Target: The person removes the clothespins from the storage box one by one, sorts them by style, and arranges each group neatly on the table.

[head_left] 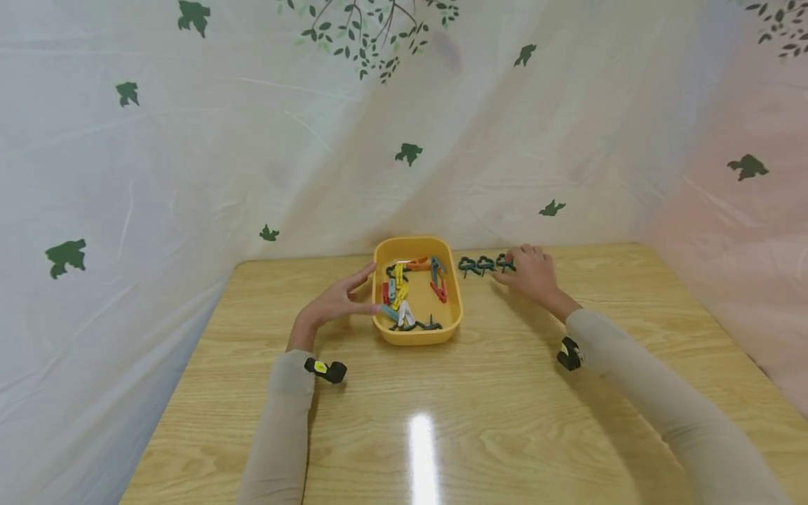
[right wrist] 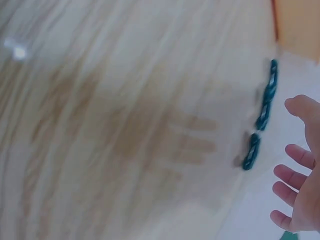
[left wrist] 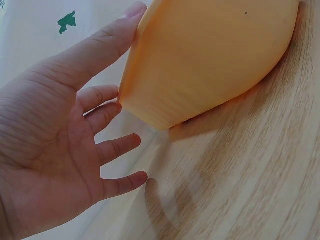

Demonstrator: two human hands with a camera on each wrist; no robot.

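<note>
A yellow plastic bin (head_left: 456, 330) stands on the table, holding clothespins and clips in red, yellow, blue, white and dark green. At its left side is my left hand (head_left: 337, 301). In the left wrist view that hand's thumb (left wrist: 107, 47) touches the bin's rim, and the fingers spread straight along its side. To the right of the bin lie three dark green clips (head_left: 485, 264) in a row. My right hand (head_left: 533, 275) hovers by the rightmost clip, fingers loosely extended; the right wrist view shows it apart from the green clips (right wrist: 267, 95), with nothing held.
The wooden table (head_left: 353, 421) reaches back to a pale hanging sheet (head_left: 341, 175) printed with green leaves. Inside the bin, a white clothespin (head_left: 405, 314) and a yellow clothespin (head_left: 399, 273) lie left, a red clothespin (head_left: 439, 290) right.
</note>
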